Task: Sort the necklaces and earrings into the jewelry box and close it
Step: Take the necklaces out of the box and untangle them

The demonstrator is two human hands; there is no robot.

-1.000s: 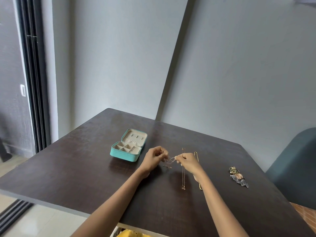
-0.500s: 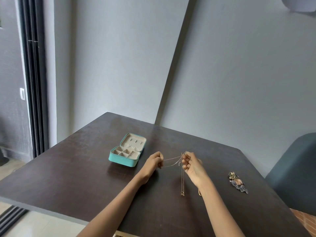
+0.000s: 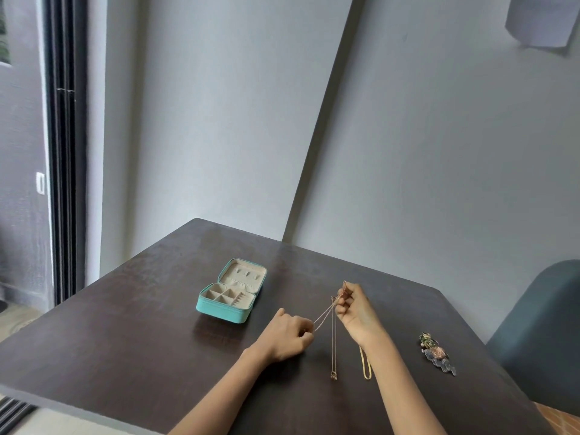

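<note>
Low in the middle of the frame, over the dark bench [image 3: 125, 340], my left hand [image 3: 290, 335] is curled tight on one end of a thin necklace [image 3: 324, 313] while my right hand [image 3: 356, 312], raised a little higher, pinches its other end, so the chain runs taut between them. Below my right hand a second fine chain [image 3: 333, 350] and a thicker gold chain [image 3: 365, 367] lie on the bench, partly hidden by my right wrist, with the earrings [image 3: 436, 353] well apart toward the lower right. Left of my hands, clear of them, the teal jewelry box [image 3: 230, 293] sits open, and a dark chair [image 3: 546, 334] stands at the right edge.
</note>
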